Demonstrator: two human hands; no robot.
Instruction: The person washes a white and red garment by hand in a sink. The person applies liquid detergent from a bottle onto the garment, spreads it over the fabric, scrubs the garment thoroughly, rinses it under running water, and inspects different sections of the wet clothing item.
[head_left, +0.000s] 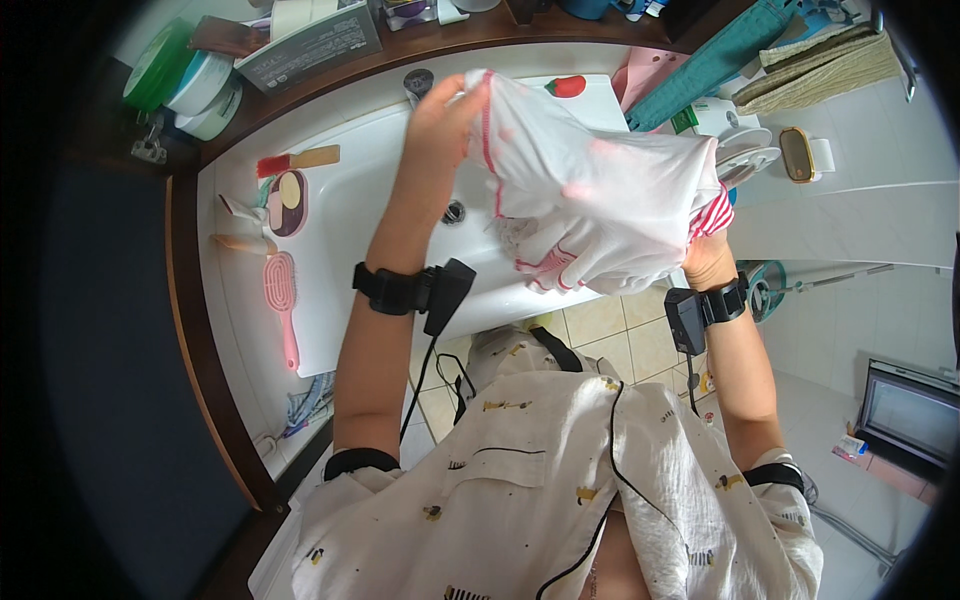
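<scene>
A white garment (577, 161) with red stitching and a red-striped part is spread between my two hands above the white sink (352, 195). My left hand (442, 124) pinches its edge near the top, beside the red seam. On the other side, my right hand (707, 255) is at the striped part, its fingers mostly hidden by the cloth. Folds of the fabric hang low at the middle, over the sink's front edge. The drain (453, 213) shows just left of the garment.
Along the sink's left side lie a red-bristled brush (319, 157), a soap dish (289, 202) with soap bars and a pink hairbrush (280, 289). A dark wooden shelf (450, 37) with containers runs behind. A teal folded umbrella (705, 71) and an olive towel (817, 75) hang at the right.
</scene>
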